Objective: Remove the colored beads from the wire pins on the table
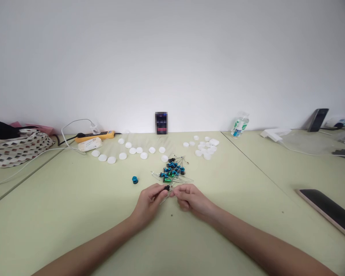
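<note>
My left hand [151, 200] is closed on a small black part [167, 188] at the near edge of a pile of blue, green and black metal pieces [174, 168] with thin wires. Just to its right, my right hand [191, 199] pinches a thin metal wire [171, 189] whose end meets the black part. Another thin wire slants down between the hands. A separate blue knob-like piece [135, 179] stands on the table, left of the pile and beyond my left hand.
Clear tubes with white caps [122, 156] lie behind left; loose white caps [207, 147] sit behind right. A phone [161, 123] leans on the wall, near a yellow power strip [103, 135] and a clear bottle [240, 125]. Another phone [329, 211] lies at right.
</note>
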### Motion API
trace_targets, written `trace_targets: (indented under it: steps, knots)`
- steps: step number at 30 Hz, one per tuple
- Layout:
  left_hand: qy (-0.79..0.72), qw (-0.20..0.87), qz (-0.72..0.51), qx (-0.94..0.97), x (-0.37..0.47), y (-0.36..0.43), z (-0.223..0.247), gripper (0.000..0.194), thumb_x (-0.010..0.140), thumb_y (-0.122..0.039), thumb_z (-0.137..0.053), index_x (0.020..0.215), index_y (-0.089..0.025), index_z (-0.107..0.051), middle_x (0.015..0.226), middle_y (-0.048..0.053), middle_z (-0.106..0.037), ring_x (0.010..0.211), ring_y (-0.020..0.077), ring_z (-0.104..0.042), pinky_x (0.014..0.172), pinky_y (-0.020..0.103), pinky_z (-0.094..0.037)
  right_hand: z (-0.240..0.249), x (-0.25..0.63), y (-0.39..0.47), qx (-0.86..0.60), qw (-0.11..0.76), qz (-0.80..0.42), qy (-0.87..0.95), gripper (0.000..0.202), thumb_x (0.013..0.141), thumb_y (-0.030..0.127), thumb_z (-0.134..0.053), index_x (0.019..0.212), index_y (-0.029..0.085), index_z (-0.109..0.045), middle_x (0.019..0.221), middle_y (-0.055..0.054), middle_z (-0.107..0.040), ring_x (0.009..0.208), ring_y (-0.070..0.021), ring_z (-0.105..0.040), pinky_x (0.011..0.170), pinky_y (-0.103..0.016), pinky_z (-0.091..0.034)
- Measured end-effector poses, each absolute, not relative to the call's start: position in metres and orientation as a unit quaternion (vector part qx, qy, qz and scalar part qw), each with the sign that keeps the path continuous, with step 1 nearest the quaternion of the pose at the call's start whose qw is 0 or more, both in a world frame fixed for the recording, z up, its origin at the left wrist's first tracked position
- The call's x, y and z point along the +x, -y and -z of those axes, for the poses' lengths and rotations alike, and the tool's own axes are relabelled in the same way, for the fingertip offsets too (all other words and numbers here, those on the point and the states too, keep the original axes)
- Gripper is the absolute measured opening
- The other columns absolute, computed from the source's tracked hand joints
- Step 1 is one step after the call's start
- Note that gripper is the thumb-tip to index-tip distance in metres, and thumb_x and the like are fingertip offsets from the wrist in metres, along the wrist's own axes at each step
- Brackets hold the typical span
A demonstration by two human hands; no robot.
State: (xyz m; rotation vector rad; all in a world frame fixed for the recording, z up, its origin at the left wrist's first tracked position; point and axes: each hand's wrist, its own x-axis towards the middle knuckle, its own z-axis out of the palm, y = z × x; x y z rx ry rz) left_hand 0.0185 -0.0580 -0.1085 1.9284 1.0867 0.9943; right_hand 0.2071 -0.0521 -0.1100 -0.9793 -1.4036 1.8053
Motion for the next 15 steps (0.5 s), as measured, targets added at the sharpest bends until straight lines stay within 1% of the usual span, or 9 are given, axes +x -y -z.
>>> trace_targets:
  steps: [2,6,8,10,12,14,15]
  knots:
    - [-0.423,0.339,-0.375,0.752,0.0178,0.0580,0.1085,0.028,0.088,-0.034,-0.042,0.077,-0.017,-0.062,0.070,0.002,-0.053,0.067,0.0132,-0.048,0.061,0.023,-0.037,0.1085,0.2065,0.0544,-0.394,0.319,-0.631,0.587,0.034,0.080,0.050,-0.052,0.084,0.017,-0.061,0.045,0.007,-0.033,0.042,-0.0068,-0.022,0.044,-0.022,-0.017]
    - [-0.429,0.352,-0.366,0.747,0.0171,0.0580,0.1083,0.031,0.088,-0.034,-0.041,0.069,-0.016,-0.058,0.067,0.001,-0.052,0.065,0.0125,-0.047,0.060,0.022,-0.036,0.1063,0.2035,0.0604,-0.440,0.347,-0.415,0.717,0.030,0.084,0.044,-0.047,0.078,0.019,-0.062,0.050,0.003,-0.038,0.047,-0.0091,-0.028,0.048,-0.023,-0.023]
    - [-0.430,0.360,-0.368,0.742,0.0169,0.0579,0.1069,0.031,0.088,-0.034,-0.041,0.069,-0.016,-0.058,0.068,0.001,-0.053,0.065,0.0124,-0.048,0.060,0.022,-0.037,0.1054,0.2023,0.0618,-0.447,0.355,-0.359,0.739,0.028,0.085,0.041,-0.046,0.079,0.019,-0.062,0.050,0.003,-0.040,0.048,-0.0099,-0.030,0.050,-0.024,-0.024]
    - [-0.426,0.355,-0.368,0.746,0.0160,0.0573,0.1046,0.030,0.088,-0.034,-0.041,0.071,-0.016,-0.060,0.070,0.002,-0.053,0.066,0.0127,-0.048,0.061,0.023,-0.037,0.1037,0.2021,0.0611,-0.440,0.356,-0.390,0.727,0.027,0.086,0.040,-0.046,0.081,0.019,-0.062,0.053,0.001,-0.048,0.050,-0.0109,-0.038,0.051,-0.024,-0.028]
    - [-0.417,0.344,-0.363,0.759,0.0145,0.0562,0.1024,0.029,0.088,-0.034,-0.042,0.076,-0.017,-0.063,0.072,0.003,-0.054,0.068,0.0133,-0.049,0.062,0.023,-0.038,0.1017,0.2033,0.0588,-0.419,0.353,-0.473,0.690,0.026,0.083,0.040,-0.051,0.079,0.018,-0.063,0.066,-0.003,-0.058,0.060,-0.0131,-0.048,0.056,-0.024,-0.034]
    - [-0.402,0.337,-0.355,0.774,0.0128,0.0546,0.1008,0.028,0.088,-0.034,-0.042,0.084,-0.018,-0.065,0.076,0.004,-0.056,0.071,0.0141,-0.050,0.063,0.024,-0.038,0.1009,0.2053,0.0557,-0.397,0.336,-0.564,0.641,0.026,0.078,0.041,-0.058,0.075,0.016,-0.065,0.077,-0.005,-0.062,0.069,-0.0147,-0.053,0.061,-0.025,-0.038]
    - [-0.396,0.336,-0.350,0.780,0.0121,0.0539,0.1005,0.027,0.088,-0.034,-0.042,0.088,-0.019,-0.065,0.077,0.004,-0.056,0.072,0.0144,-0.051,0.064,0.024,-0.038,0.1013,0.2064,0.0542,-0.393,0.325,-0.599,0.617,0.026,0.075,0.041,-0.061,0.073,0.015,-0.065,0.077,-0.005,-0.061,0.068,-0.0142,-0.052,0.060,-0.025,-0.038]
